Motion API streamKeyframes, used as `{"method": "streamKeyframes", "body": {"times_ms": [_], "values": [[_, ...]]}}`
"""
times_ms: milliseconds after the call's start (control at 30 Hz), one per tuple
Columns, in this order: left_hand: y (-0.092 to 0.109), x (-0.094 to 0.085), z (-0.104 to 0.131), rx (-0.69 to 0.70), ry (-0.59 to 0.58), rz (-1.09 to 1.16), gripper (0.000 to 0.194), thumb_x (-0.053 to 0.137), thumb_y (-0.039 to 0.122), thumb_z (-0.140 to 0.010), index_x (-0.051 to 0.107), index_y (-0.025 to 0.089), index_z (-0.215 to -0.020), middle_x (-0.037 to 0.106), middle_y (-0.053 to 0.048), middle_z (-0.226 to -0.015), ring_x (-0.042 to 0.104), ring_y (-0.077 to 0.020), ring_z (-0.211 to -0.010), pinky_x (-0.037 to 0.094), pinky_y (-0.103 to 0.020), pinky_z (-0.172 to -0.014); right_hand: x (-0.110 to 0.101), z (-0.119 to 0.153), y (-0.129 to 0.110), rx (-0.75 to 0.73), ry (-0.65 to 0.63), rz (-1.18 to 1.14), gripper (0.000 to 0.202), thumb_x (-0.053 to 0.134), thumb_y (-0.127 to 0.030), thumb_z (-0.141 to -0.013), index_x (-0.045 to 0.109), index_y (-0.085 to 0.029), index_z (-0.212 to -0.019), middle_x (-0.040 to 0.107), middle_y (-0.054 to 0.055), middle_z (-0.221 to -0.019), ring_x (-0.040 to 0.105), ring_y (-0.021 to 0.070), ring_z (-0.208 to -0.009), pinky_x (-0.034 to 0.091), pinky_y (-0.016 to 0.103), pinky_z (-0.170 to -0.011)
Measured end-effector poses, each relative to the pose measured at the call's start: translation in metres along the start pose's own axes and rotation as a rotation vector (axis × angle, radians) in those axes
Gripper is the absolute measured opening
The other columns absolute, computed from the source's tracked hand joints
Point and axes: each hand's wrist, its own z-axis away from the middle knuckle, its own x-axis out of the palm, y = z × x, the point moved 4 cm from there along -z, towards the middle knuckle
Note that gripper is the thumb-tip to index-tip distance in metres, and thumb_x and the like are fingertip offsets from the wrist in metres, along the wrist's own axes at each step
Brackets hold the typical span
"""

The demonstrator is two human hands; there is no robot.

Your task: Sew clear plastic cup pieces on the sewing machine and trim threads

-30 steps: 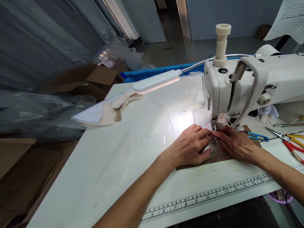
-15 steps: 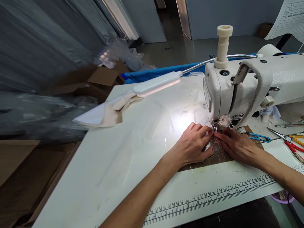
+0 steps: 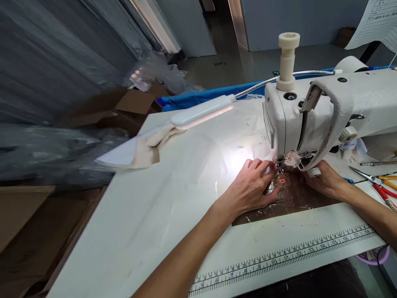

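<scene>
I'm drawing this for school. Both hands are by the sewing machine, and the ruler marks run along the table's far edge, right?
Not quite: the ruler marks run along the near edge of the table, as the head view shows. The left hand and right hand are by the sewing machine.

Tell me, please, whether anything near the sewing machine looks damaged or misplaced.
The brown sheet by the left hand looks worn: its shiny surface is creased and streaked. A ruffled pink scrap seems odd, bunched against the sewing machine.
</scene>
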Motion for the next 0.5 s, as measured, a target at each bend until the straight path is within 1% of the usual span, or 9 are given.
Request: {"method": "streamKeyframes", "body": {"times_ms": [67, 100, 200, 267, 333, 400, 500], "values": [[0.000, 0.000, 0.000, -0.007, -0.008, 0.002, 0.037, 0.044, 0.041, -0.090, 0.067, 0.013, -0.096, 0.058, -0.010, -0.086, 0.050, -0.0224, -0.080, 0.043, -0.037, -0.070, -0.003, -0.002, 0.003, 0.070, 0.006, -0.020, 0.027, 0.040, -0.028, -0.091, 0.054, -0.020, -0.069, 0.059, 0.004, -0.062, 0.056, 0.0170, -0.057, 0.045, 0.028, -0.054], [0.000, 0.001, 0.000, -0.010, -0.006, 0.000, 0.037, 0.044, 0.041, -0.090, 0.066, 0.013, -0.096, 0.058, -0.010, -0.086, 0.050, -0.0230, -0.081, 0.043, -0.038, -0.070, -0.004, -0.001, 0.002, 0.071, 0.003, -0.033, 0.026, 0.041, -0.030, -0.091, 0.053, -0.020, -0.070, 0.061, 0.005, -0.065, 0.057, 0.0176, -0.060, 0.046, 0.028, -0.056], [0.000, 0.002, 0.001, -0.017, 0.007, 0.000, 0.036, 0.044, 0.041, -0.090, 0.065, 0.013, -0.097, 0.059, -0.011, -0.088, 0.051, -0.0252, -0.086, 0.042, -0.039, -0.071, -0.007, 0.007, -0.007, 0.002, -0.023, -0.094, 0.025, 0.045, -0.039, -0.091, 0.060, -0.020, -0.084, 0.066, 0.007, -0.087, 0.062, 0.0203, -0.075, 0.049, 0.030, -0.066], [0.000, 0.003, 0.001, -0.029, 0.016, 0.013, 0.035, 0.044, 0.041, -0.090, 0.064, 0.013, -0.100, 0.059, -0.012, -0.090, 0.052, -0.0261, -0.089, 0.042, -0.040, -0.073, -0.009, 0.012, -0.010, -0.005, -0.024, -0.121, 0.026, 0.047, -0.041, -0.090, 0.062, -0.021, -0.093, 0.066, 0.007, -0.094, 0.063, 0.0199, -0.075, 0.050, 0.032, -0.070], [0.000, 0.003, 0.001, -0.060, 0.027, 0.034, 0.035, 0.042, 0.039, -0.092, 0.062, 0.013, -0.104, 0.060, -0.013, -0.093, 0.053, -0.0262, -0.091, 0.042, -0.042, -0.077, -0.009, 0.015, -0.010, 0.038, -0.014, -0.116, 0.024, 0.048, -0.038, -0.089, 0.062, -0.020, -0.094, 0.066, 0.007, -0.091, 0.063, 0.0189, -0.071, 0.050, 0.032, -0.069], [-0.002, 0.004, 0.002, -0.120, 0.041, 0.054, 0.035, 0.038, 0.036, -0.095, 0.061, 0.013, -0.108, 0.060, -0.014, -0.096, 0.054, -0.0267, -0.095, 0.041, -0.045, -0.083, -0.008, 0.015, -0.008, 0.075, -0.001, -0.092, 0.021, 0.047, -0.034, -0.088, 0.062, -0.019, -0.093, 0.066, 0.006, -0.088, 0.063, 0.0191, -0.071, 0.050, 0.031, -0.067], [-0.007, 0.007, 0.002, -0.235, 0.036, 0.086, 0.036, 0.031, 0.031, -0.098, 0.060, 0.014, -0.111, 0.061, -0.014, -0.100, 0.054, -0.0283, -0.103, 0.038, -0.051, -0.092, -0.006, 0.014, -0.008, 0.057, 0.004, -0.051, 0.019, 0.047, -0.030, -0.086, 0.063, -0.019, -0.089, 0.067, 0.007, -0.089, 0.065, 0.0209, -0.076, 0.051, 0.032, -0.068]]}}
